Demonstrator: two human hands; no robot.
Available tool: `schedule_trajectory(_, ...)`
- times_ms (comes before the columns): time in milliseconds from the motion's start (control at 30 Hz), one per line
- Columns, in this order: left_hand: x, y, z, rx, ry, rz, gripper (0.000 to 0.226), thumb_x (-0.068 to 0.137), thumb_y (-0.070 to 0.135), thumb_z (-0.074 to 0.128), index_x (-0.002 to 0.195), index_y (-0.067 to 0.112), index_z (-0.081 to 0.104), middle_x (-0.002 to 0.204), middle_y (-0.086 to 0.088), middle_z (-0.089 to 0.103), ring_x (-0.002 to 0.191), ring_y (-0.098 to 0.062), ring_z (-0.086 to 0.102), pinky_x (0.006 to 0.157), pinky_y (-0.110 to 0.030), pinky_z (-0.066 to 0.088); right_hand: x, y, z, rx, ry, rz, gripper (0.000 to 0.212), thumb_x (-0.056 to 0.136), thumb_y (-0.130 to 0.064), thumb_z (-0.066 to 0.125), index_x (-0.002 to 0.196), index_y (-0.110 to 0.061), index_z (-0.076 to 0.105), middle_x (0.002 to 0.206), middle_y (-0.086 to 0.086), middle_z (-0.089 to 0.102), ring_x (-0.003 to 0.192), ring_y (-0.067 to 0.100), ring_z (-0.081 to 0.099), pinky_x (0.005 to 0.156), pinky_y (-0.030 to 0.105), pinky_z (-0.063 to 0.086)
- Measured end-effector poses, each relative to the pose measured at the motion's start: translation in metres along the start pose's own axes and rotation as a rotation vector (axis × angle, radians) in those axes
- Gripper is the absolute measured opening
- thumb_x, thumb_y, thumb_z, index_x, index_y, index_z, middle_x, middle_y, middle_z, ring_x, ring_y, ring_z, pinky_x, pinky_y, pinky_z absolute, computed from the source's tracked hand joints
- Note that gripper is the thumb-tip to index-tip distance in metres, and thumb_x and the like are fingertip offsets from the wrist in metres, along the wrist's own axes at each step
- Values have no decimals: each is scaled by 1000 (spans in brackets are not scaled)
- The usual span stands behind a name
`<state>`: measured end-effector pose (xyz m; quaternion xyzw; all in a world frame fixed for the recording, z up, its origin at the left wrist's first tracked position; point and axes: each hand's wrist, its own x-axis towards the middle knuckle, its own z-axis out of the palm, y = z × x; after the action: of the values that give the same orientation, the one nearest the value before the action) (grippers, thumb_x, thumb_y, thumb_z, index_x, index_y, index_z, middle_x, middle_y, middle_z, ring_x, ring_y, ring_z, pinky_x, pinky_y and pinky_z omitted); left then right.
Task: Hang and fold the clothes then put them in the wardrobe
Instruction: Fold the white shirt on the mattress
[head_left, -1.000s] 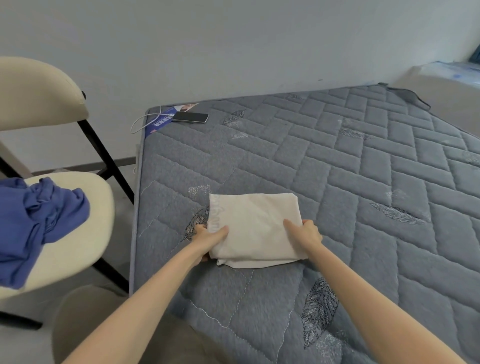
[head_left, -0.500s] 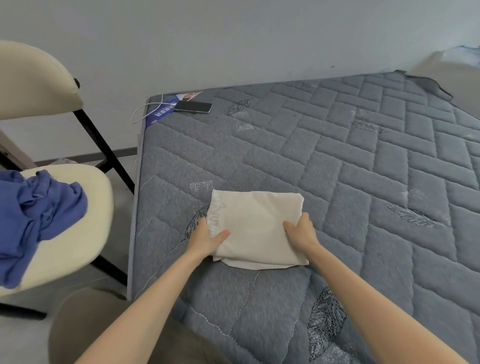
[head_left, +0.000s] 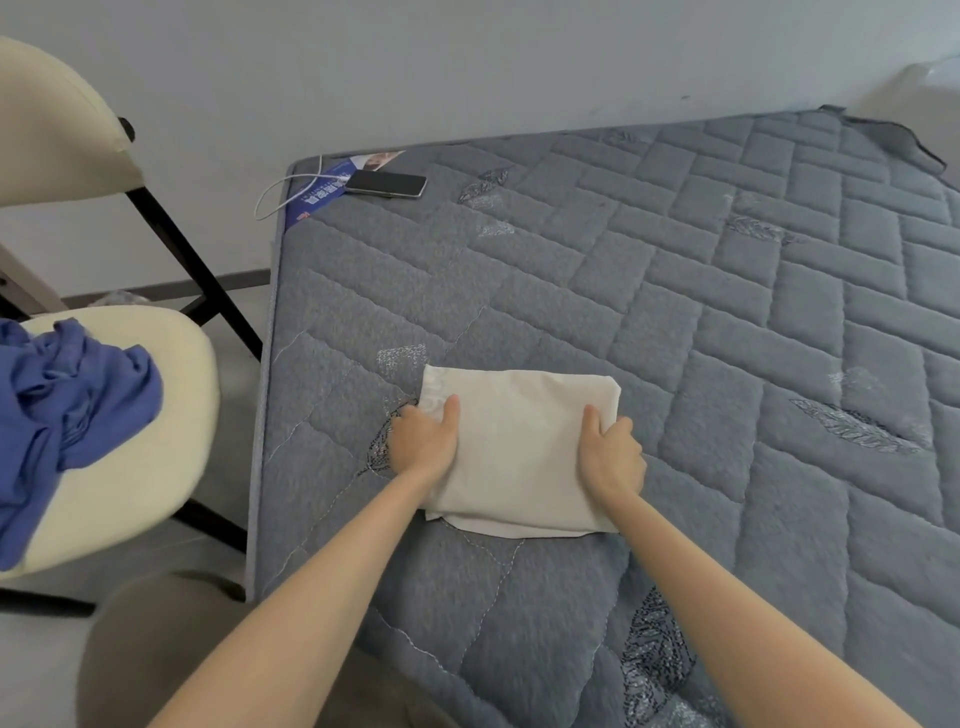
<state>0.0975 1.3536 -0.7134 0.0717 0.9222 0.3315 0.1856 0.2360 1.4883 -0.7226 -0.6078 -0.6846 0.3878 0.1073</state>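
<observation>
A cream garment (head_left: 519, 447), folded into a flat rectangle, lies on the grey quilted mattress (head_left: 727, 332) near its left edge. My left hand (head_left: 423, 441) grips the garment's left edge, thumb on top and fingers tucked beneath. On the opposite side my right hand (head_left: 613, 452) holds the right edge the same way. A crumpled blue garment (head_left: 62, 410) lies in a heap on the seat of the cream chair (head_left: 140, 447) at the left.
A black phone (head_left: 387, 183) with a white cable (head_left: 283, 189) lies at the mattress's far left corner, beside a blue label. The chair's black legs stand between seat and mattress. A pale wall runs behind. My knee in beige fabric (head_left: 156, 649) shows at the bottom.
Both hands have slid from the garment's near corners further up its sides, and their thumbs now lie on top with fingers under the edges. The garment stays flat on the mattress.
</observation>
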Motion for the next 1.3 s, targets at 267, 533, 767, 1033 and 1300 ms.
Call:
schedule_trajectory(267,-14,-25,14,16,167,168,54,91,59,42,91,5,48,99,-16,62,93,-35,59,67,-35,32,-9,12,13,-68,89,-142,39,100,-47,28,95,-11,40,80,5,49,80,29,49,66,37,35)
schedule_trajectory(533,5,-23,-1,-434,-103,-20,39,78,53,69,73,14,66,79,-2,68,80,-23,65,71,-31,48,1,5,-1,165,-33,-141,46,98,-44,38,90,-1,52,80,4,56,81,26,54,68,35,39)
schedule_trajectory(767,-3,-20,-63,-672,-29,-32,27,77,48,72,82,27,57,85,11,63,74,-5,60,53,-20,42,-22,-55,-9,310,-77,-386,38,99,-42,40,88,-8,54,79,-1,59,70,7,51,59,24,36)
schedule_trajectory(1033,-10,-29,-203,-684,292,134,28,85,47,63,94,24,50,87,14,57,75,0,53,57,-21,36,-91,-170,13,407,-187,-638,30,98,-43,40,89,-15,48,80,-8,57,75,4,51,60,24,35)
schedule_trajectory(1300,-51,-114,-328,-607,713,159,27,88,44,61,97,21,50,84,17,56,75,5,51,60,-19,36,-207,-252,74,442,-411,-850,23,98,-42,41,92,-20,47,80,-9,57,73,5,52,57,25,35)
